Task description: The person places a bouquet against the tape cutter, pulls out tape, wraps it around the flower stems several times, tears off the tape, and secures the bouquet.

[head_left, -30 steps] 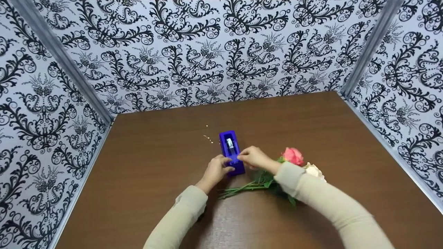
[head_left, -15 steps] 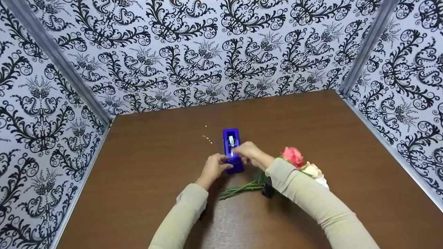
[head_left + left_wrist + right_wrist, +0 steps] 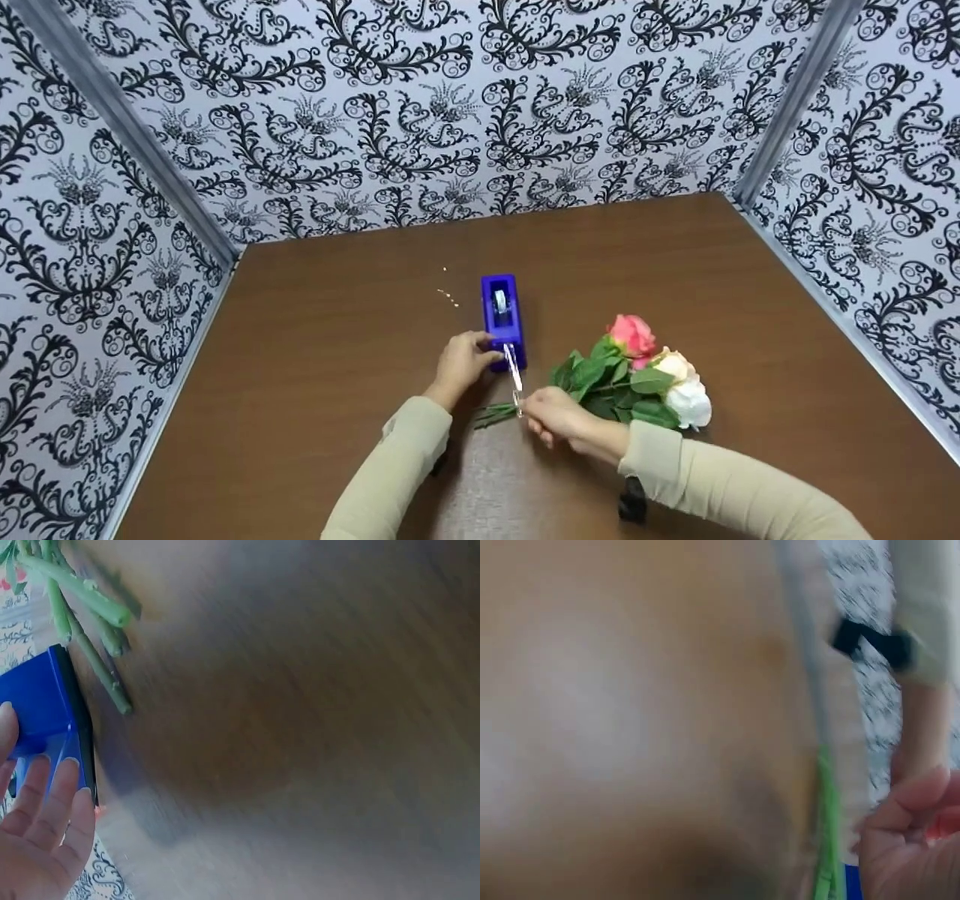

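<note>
Reaching in: cream sleeves (image 3: 735, 480) over both forearms.
Right hand (image 3: 559, 416): grip together, thumb and fingers clamped on the near end of a clear tape strip (image 3: 513, 367).
Bouquet: green stems (image 3: 491, 415) ending near the right hand, leaves (image 3: 589, 373) to the right, then a white flower (image 3: 688, 403), a cream one and a pink flower (image 3: 632, 335).
Left hand (image 3: 459, 367): grip apart, fingers extended and touching the dispenser's near end from the left.
Tape dispenser (image 3: 503, 330): blue, upright on the worktop (image 3: 337, 315), the strip running from its near end to the right hand.
Tape roll (image 3: 501, 301): seated in the dispenser's far part.
Specks (image 3: 448, 295): pale, scattered left of the dispenser.
Backdrop (image 3: 442, 135): white panels, black scrollwork.
</note>
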Demonstrator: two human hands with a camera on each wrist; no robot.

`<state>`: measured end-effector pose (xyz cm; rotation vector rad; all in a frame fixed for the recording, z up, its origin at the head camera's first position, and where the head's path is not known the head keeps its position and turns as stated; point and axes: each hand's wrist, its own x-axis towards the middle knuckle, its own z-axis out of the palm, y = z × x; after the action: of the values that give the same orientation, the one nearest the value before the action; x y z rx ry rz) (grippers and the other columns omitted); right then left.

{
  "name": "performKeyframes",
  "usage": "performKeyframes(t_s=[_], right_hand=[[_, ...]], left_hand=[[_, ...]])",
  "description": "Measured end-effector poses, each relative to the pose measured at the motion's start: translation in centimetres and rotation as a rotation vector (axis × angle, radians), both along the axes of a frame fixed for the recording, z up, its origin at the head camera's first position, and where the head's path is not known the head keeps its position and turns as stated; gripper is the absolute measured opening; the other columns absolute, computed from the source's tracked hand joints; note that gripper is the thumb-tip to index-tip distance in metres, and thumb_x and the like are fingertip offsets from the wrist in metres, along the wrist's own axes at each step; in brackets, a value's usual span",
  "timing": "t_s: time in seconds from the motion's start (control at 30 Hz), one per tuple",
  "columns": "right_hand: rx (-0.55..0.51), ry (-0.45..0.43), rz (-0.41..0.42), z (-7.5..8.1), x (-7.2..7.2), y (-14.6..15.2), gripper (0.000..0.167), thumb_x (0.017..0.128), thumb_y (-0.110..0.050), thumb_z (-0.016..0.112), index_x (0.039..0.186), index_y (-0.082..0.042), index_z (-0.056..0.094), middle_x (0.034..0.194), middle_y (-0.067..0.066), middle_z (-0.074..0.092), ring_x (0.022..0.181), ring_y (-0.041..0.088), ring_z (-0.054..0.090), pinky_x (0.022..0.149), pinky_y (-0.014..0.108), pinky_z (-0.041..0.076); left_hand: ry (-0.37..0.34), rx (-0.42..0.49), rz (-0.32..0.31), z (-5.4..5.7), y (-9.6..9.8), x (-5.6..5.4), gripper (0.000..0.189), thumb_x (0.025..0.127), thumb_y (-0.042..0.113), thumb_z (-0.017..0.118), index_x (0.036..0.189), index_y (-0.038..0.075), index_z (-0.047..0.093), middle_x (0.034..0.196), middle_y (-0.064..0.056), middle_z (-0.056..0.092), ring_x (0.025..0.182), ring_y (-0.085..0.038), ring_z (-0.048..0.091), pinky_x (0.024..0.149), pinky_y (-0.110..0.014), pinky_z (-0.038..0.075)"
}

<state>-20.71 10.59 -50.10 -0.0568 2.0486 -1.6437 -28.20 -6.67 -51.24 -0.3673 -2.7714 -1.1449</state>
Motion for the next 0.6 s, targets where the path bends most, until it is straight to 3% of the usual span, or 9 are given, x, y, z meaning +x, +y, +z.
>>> performKeyframes(t_s=[0.07, 0.13, 0.2, 0.27, 0.37, 0.47, 0.53, 0.6], right_hand=[[-0.045, -0.045, -0.036, -0.6, 0.7, 0.0, 0.014, 0.089, -0.014, 0.051, 0.080, -0.003, 0.052, 0.048, -0.006, 0.044, 0.035, 0.002, 0.037, 0.036, 0.017, 0.037], [-0.067, -0.056, -0.063, -1.0, 1.0, 0.0, 0.014, 0.089, -0.015, 0.051, 0.082, -0.003, 0.051, 0.050, -0.005, 0.045, 0.036, 0.001, 0.037, 0.037, 0.017, 0.037], [-0.074, -0.072, -0.070, -1.3, 1.1, 0.1, 0.013, 0.089, -0.014, 0.051, 0.081, -0.004, 0.051, 0.051, -0.005, 0.045, 0.037, 0.001, 0.038, 0.038, 0.017, 0.038], [-0.078, -0.080, -0.069, -1.5, 1.2, 0.1, 0.013, 0.088, -0.013, 0.051, 0.078, -0.005, 0.051, 0.051, -0.004, 0.045, 0.037, 0.001, 0.038, 0.039, 0.017, 0.038], [-0.098, -0.088, -0.066, -1.8, 1.1, 0.3, 0.016, 0.089, -0.013, 0.051, 0.074, -0.007, 0.052, 0.051, -0.005, 0.045, 0.038, 0.001, 0.038, 0.039, 0.018, 0.037], [-0.132, -0.108, -0.061, -2.0, 1.1, 0.3, 0.017, 0.090, -0.014, 0.051, 0.074, -0.008, 0.052, 0.051, -0.005, 0.046, 0.038, 0.001, 0.039, 0.040, 0.017, 0.038], [-0.153, -0.126, -0.061, -2.1, 1.0, 0.3, 0.015, 0.090, -0.014, 0.052, 0.076, -0.008, 0.052, 0.052, -0.006, 0.047, 0.039, 0.001, 0.040, 0.041, 0.017, 0.038], [-0.169, -0.143, -0.068, -2.1, 1.0, 0.2, 0.014, 0.089, -0.015, 0.052, 0.078, -0.008, 0.051, 0.052, -0.006, 0.048, 0.039, 0.001, 0.040, 0.041, 0.018, 0.039]], left_hand=[[-0.044, 0.010, 0.008, 0.0, 0.0, 0.2, 0.031, 0.075, 0.020, 0.074, 0.095, 0.000, 0.061, 0.082, -0.010, 0.065, 0.071, -0.019, 0.058, 0.066, -0.034, 0.047], [-0.112, -0.010, -0.023, 0.1, -0.1, 0.8, 0.034, 0.075, 0.021, 0.075, 0.094, 0.000, 0.056, 0.080, -0.010, 0.062, 0.071, -0.020, 0.056, 0.065, -0.035, 0.047], [-0.185, -0.092, -0.115, 0.2, -0.1, 1.5, 0.035, 0.075, 0.024, 0.075, 0.093, 0.001, 0.055, 0.082, -0.008, 0.061, 0.074, -0.020, 0.056, 0.067, -0.034, 0.047], [-0.213, -0.215, -0.248, 0.3, 0.0, 2.4, 0.038, 0.072, 0.030, 0.076, 0.091, 0.003, 0.058, 0.084, -0.006, 0.061, 0.077, -0.020, 0.057, 0.069, -0.033, 0.047], [-0.132, -0.444, -0.417, 0.0, 0.2, 3.5, 0.039, 0.072, 0.041, 0.075, 0.088, 0.009, 0.060, 0.086, -0.002, 0.059, 0.080, -0.019, 0.056, 0.070, -0.030, 0.046], [-0.007, -0.611, -0.456, -0.7, 0.4, 4.1, 0.037, 0.077, 0.045, 0.068, 0.085, 0.010, 0.056, 0.084, -0.002, 0.054, 0.079, -0.020, 0.054, 0.069, -0.031, 0.046], [0.013, -0.638, -0.463, -0.9, 0.4, 4.1, 0.032, 0.084, 0.041, 0.062, 0.083, 0.010, 0.055, 0.082, -0.004, 0.053, 0.078, -0.022, 0.055, 0.068, -0.033, 0.046], [-0.048, -0.562, -0.470, -0.9, 0.2, 3.9, 0.026, 0.088, 0.034, 0.058, 0.083, 0.009, 0.053, 0.077, -0.003, 0.054, 0.072, -0.020, 0.056, 0.064, -0.032, 0.047]])
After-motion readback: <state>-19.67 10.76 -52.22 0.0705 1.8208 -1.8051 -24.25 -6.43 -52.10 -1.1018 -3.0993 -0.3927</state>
